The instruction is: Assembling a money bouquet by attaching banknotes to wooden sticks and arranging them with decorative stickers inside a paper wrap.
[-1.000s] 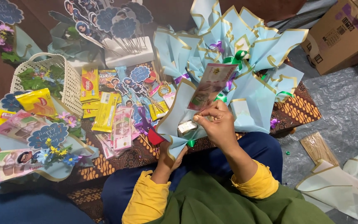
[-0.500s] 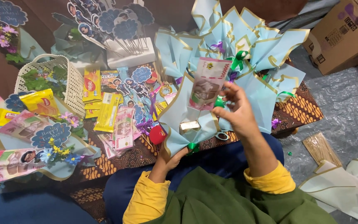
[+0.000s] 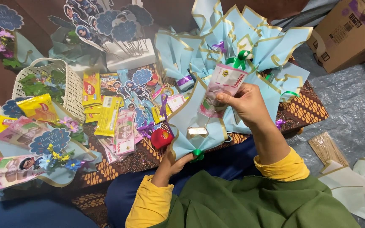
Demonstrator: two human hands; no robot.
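I count one banknote (image 3: 221, 89) in my fingers, one white basket (image 3: 66, 80), one cardboard box (image 3: 347, 33) and one red tape dispenser (image 3: 162, 138).

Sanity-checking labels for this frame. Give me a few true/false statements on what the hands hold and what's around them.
1. The right hand holds a pink banknote above the light blue wrap. True.
2. The left hand grips the wrap at its bottom, by the green ribbon. True.
3. The white basket lies to the right of the person, next to the cardboard box. False: it lies on the left; the cardboard box is at the upper right.
4. Both hands rest empty on the lap. False: each holds something.
5. A bundle of thin wooden sticks lies on the grey sheet at the right. True.
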